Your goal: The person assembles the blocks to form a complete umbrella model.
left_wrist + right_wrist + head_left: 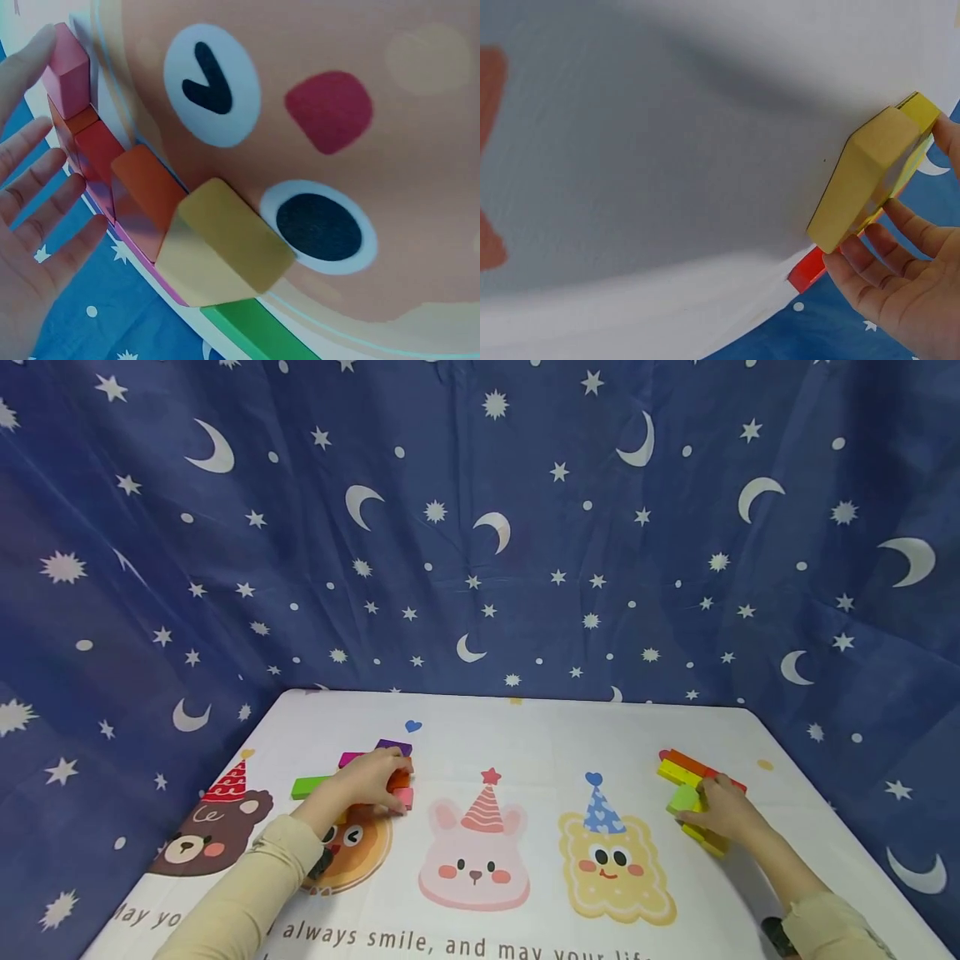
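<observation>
1. Both hands are at the blocks: my right hand (727, 810) curls its thumb and fingers about the light-green block (683, 798), while my left hand (371, 781) has its fingers spread, the thumb touching the pink block (403, 798).
2. The light-green block lies just to the left of my right hand, which is much the nearer; my left is well apart, across the white tablecloth (536, 752). My fingers hide part of the block, so I cannot tell its long axis.
3. On its far side lie a yellow bar (677, 772) and, alongside, an orange-red bar (692, 763); both run lengthwise from far left to near right. On the near side is a mustard block (859, 180), by my fingertips.
4. The pink block sits at the right end of its cluster, by my left thumb. Next to it comes an orange block (402, 777), then a red block (101, 154); a purple block (394, 747) lies farther back, and a green block (310, 787) points out leftward, its long axis roughly crosswise.
5. Between the two groups, the cloth shows a printed rabbit (474, 860) and a printed biscuit (617, 885).
6. Behind everything hangs a dark blue curtain (420, 610) with moons and stars.
</observation>
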